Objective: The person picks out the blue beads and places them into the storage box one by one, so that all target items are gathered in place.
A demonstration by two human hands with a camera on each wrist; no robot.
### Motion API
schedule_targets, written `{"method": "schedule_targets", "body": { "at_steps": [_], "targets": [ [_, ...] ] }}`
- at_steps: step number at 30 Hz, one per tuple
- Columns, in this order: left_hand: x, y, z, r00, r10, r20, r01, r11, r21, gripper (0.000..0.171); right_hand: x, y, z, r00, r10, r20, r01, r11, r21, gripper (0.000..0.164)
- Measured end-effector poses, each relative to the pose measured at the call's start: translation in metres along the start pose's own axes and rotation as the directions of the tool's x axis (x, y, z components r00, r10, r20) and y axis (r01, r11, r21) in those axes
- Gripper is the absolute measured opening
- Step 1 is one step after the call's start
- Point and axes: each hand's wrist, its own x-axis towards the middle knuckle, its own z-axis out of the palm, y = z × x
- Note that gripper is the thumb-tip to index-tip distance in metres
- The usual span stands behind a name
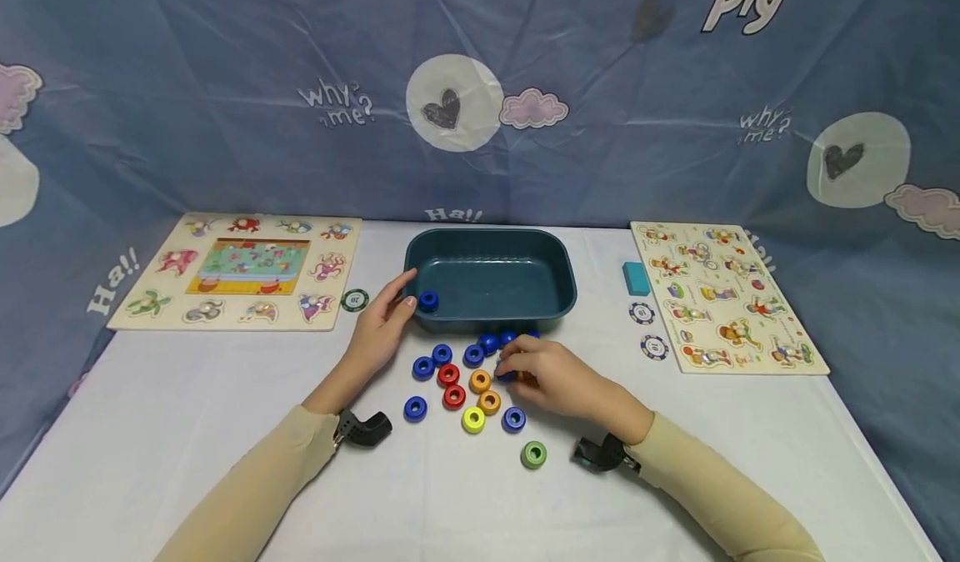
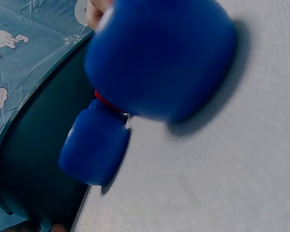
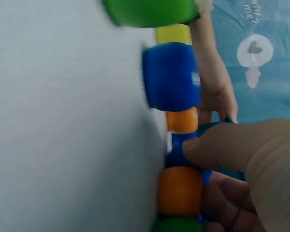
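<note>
My left hand (image 1: 381,328) rests against the left end of a dark teal plastic tray (image 1: 491,325), thumb and straight index finger at its rim. Inside the tray's near left corner lies one blue ring-shaped bead (image 1: 428,300). My right hand (image 1: 551,376) pinches another blue bead (image 3: 176,152) between thumb and fingers, just in front of the tray; the fingers cover much of it. Around it on the cloth are orange beads (image 1: 480,381), red beads (image 1: 453,397), a yellow bead (image 1: 473,420), a green bead (image 1: 534,455) and several more blue beads (image 1: 423,368).
A wooden picture puzzle board (image 1: 322,270) lies at the left, with a dark poker chip (image 1: 355,299) beside it. Another puzzle board (image 1: 727,295) lies at the right, near a teal block (image 1: 636,278) and two chips (image 1: 654,347). A printed blue curtain (image 1: 480,178) hangs behind.
</note>
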Motion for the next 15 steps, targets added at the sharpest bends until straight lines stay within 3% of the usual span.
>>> {"method": "schedule_targets", "body": {
  "at_steps": [4,15],
  "targets": [
    [-0.002,0.0055,-0.0016,1.0,-0.005,0.001,0.005,1.0,0.003,0.045,0.0011,-0.0004,0.0045,1.0,-0.011,-0.021,0.01,0.999,-0.049,0.02],
    [-0.0025,0.0068,-0.0007,1.0,-0.002,-0.004,0.002,1.0,0.005,0.045,0.0018,-0.0014,0.0066,0.999,0.007,-0.031,-0.009,0.999,-0.045,0.017]
  ]
}}
